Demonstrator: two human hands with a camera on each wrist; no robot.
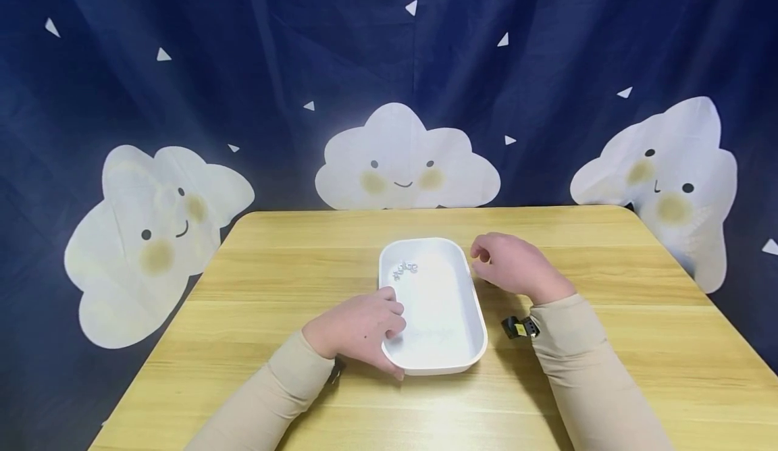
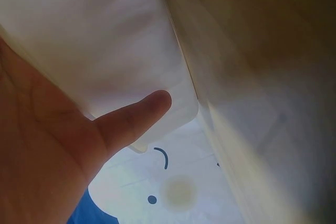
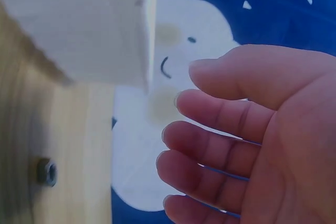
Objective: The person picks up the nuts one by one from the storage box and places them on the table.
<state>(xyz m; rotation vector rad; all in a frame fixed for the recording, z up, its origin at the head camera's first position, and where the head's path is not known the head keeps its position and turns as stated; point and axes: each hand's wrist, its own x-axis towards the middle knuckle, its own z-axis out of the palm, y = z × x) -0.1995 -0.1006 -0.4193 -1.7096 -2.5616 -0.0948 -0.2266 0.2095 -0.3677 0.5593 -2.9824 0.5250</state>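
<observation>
A white rectangular tray (image 1: pixel 434 316) stands on the table, with several small shiny metal pieces, apparently nuts (image 1: pixel 405 270), in its far left part. My left hand (image 1: pixel 367 326) grips the tray's near left side, fingers bent over the rim and thumb against the outer wall. In the left wrist view the thumb (image 2: pixel 136 119) lies along that wall. Just off the tray's far right side, my right hand (image 1: pixel 513 265) hovers with loosely curved fingers, nothing held. The right wrist view has one hex nut (image 3: pixel 47 171) on the table near this hand; in the head view it is hidden.
The wood-grain table (image 1: pixel 292 255) reaches back to a dark blue curtain (image 1: pixel 279 52) printed with white clouds. A small black device (image 1: pixel 521 327) is attached at the right sleeve's cuff.
</observation>
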